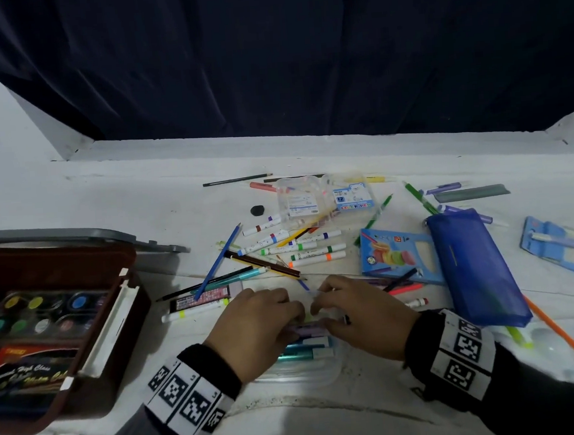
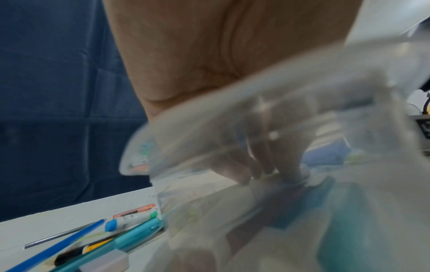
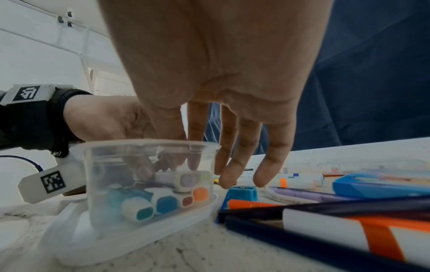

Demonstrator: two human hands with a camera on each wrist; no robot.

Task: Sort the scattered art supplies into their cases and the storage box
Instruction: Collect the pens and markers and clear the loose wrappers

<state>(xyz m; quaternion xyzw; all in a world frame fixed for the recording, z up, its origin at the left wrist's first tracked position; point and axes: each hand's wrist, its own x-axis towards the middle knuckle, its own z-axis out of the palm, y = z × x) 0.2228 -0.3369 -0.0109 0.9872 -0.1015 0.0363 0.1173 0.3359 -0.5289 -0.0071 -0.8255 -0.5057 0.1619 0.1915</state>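
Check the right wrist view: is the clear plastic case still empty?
No: the clear plastic case already holds several markers, with teal, blue, red, orange and lilac caps showing through its wall.

1. The near middle of the white table (image 1: 71,200) was occupied by a clear plastic marker case (image 1: 301,370), over which both hands were held close together.
2. The left side was blocked by an open brown paint box (image 1: 57,324).
3. Passage to the right was narrowed by a blue mesh zip pouch (image 1: 471,264) and a blue cardboard crayon box (image 1: 395,253).
4. Beyond the hands, the surface was cluttered with scattered white-barrelled markers (image 1: 302,250) and pencils.
5. Bare table was left at the far left.
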